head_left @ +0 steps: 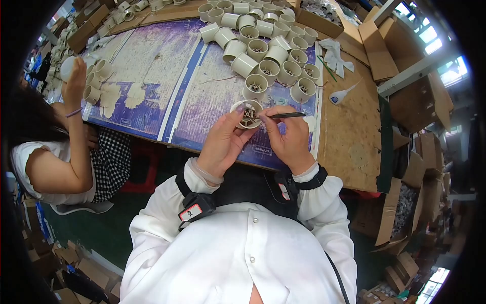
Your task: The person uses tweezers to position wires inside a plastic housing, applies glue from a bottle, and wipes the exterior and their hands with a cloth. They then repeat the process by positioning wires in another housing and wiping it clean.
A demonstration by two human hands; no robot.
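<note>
My left hand [226,135] grips a cream plastic cup-shaped housing [238,105] near the table's front edge, its opening facing up toward me. Inside the housing sit small metal and dark parts, too small to name. In my right hand [291,137] is a pair of dark tweezers [289,115], held between thumb and fingers. The tweezers' tip reaches over the right rim of the housing, and the fingertips are close to that rim. Just beyond stand more of these housings [255,87], several with wires and parts showing inside.
A dense group of cream housings [244,64] covers the far middle. On the brown board at right lie a small white bottle with a pointed nozzle [338,96] and a white glove [332,55]. At left a co-worker's hand [75,83] holds up a white round piece [67,69].
</note>
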